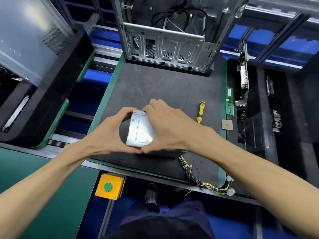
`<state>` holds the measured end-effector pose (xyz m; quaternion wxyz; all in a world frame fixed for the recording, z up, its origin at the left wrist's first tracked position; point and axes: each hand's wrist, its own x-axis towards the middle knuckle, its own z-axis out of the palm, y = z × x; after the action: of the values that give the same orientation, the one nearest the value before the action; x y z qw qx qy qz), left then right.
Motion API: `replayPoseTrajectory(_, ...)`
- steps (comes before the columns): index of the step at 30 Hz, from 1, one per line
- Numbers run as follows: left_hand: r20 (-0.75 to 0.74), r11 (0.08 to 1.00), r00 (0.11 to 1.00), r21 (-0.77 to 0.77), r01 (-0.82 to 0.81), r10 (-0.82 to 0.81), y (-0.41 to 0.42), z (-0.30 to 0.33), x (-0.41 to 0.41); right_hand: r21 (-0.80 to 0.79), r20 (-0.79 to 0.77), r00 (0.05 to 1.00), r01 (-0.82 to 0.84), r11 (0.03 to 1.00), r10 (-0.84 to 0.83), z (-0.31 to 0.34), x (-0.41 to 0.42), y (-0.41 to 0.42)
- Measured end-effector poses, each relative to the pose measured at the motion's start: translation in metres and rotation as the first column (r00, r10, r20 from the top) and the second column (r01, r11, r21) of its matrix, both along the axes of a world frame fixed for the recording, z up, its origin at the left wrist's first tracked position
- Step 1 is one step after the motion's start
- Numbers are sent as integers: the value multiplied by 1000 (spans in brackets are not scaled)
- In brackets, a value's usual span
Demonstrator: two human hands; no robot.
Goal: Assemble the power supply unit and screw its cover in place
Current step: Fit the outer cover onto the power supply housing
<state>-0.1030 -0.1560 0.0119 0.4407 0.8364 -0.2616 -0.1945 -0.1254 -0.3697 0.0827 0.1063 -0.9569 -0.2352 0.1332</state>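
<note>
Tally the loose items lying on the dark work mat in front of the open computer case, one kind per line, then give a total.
Power supply unit, gripped by the left hand and right hand: 1
Yellow-handled screwdriver: 1
RAM stick, at the mat's right edge: 1
CPU chip: 1
Wire harness trailing off the unit: 1
Total: 5

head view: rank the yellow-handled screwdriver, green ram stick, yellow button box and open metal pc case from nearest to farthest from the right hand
1. Yellow-handled screwdriver, just right of the right hand.
2. Green RAM stick, at the mat's right edge.
3. Open metal PC case beyond and yellow button box near-left: too close to call.
</note>
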Motion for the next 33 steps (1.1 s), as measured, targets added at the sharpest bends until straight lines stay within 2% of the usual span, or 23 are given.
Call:
replayPoseTrajectory(6, -1, 998, 1000, -70, 1, -1, 0, -6, 3, 93, 58, 998, -3, 996, -2, -9, 1, -10)
replayPoseTrajectory(11, -52, 993, 998, -116, -37, 31, -2, -5, 3, 96, 55, 998, -27, 995, 22, -8, 7, -15)
replayPoseTrajectory(14, -94, 986, 994, -150, -67, 53, -7, -4, 5, 128, -26, 1000, 16, 992, -13, -5, 14, -27)
replayPoseTrajectory(16, -120, 984, 992, -166, -70, 50, -8, -4, 6, 236, -121, 987, 135, 962, -109, -4, 12, -42)
replayPoseTrajectory(18, -135, 983, 990, -172, -63, 40, -7, -7, 2, 384, -196, 956, 279, 880, -218, -11, 1, -63)
replayPoseTrajectory(21, -156, 981, 987, -185, -65, 36, -4, -13, -8, 601, -362, 884, 465, 651, -297, -36, -24, -95)
replayPoseTrajectory(22, -156, 979, 987, -192, -66, 36, -4, -15, -11, 628, -418, 865, 495, 601, -277, -46, -34, -102)
replayPoseTrajectory(23, -154, 977, 987, -202, -70, 39, -4, -16, -13, 627, -463, 853, 508, 591, -241, -57, -45, -106)
replayPoseTrajectory(25, -165, 970, 985, -223, -94, 57, -5, -17, -15, 599, -522, 839, 489, 634, -153, -77, -62, -103)
replayPoseTrajectory(27, -189, 961, 979, -246, -128, 82, -8, -15, -16, 627, -519, 845, 478, 615, -128, -90, -70, -97)
replayPoseTrajectory(30, -175, 948, 974, -259, -184, 141, -21, -5, -16, 690, -481, 833, 552, 468, -274, -88, -63, -94)
replayPoseTrajectory(33, -248, 892, 927, -290, -347, 280, -39, 12, -10, 728, -520, 777, 621, 290, -356, -75, -55, -90)
